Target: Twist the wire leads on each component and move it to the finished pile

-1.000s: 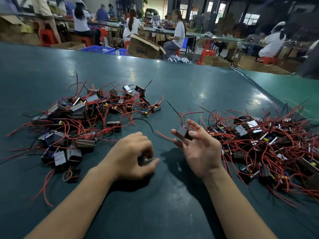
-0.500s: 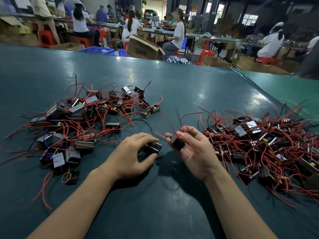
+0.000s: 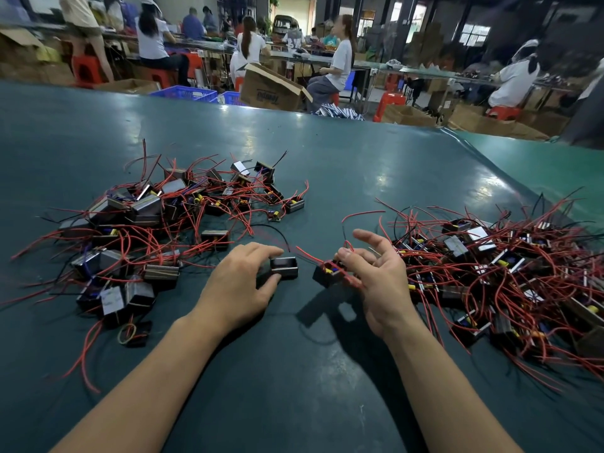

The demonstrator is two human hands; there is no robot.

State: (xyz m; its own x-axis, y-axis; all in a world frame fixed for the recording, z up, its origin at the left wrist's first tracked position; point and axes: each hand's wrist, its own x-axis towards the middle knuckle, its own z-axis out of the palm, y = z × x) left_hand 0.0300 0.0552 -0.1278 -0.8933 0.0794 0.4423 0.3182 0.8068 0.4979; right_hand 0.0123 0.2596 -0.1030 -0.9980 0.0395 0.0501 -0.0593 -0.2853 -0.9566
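Observation:
My left hand (image 3: 237,284) grips a small dark box-shaped component (image 3: 283,267) between thumb and fingers, just above the green table (image 3: 327,165). My right hand (image 3: 376,273) pinches the red wire leads of a second component (image 3: 328,274), which hangs tilted at my thumb; its other fingers are spread. One pile of components with red and black leads (image 3: 147,223) lies to the left of my hands. A larger tangled pile (image 3: 496,266) lies to the right, touching my right hand's side.
A rubber band (image 3: 126,332) lies on a component at the left pile's near edge. Beyond the table's far edge stand cardboard boxes (image 3: 271,89), blue crates (image 3: 183,92), red stools and several seated people at other benches.
My right hand has opened its fingers and the second component has dropped lower, hanging from its leads. My left hand has turned its component and shifted it slightly right.

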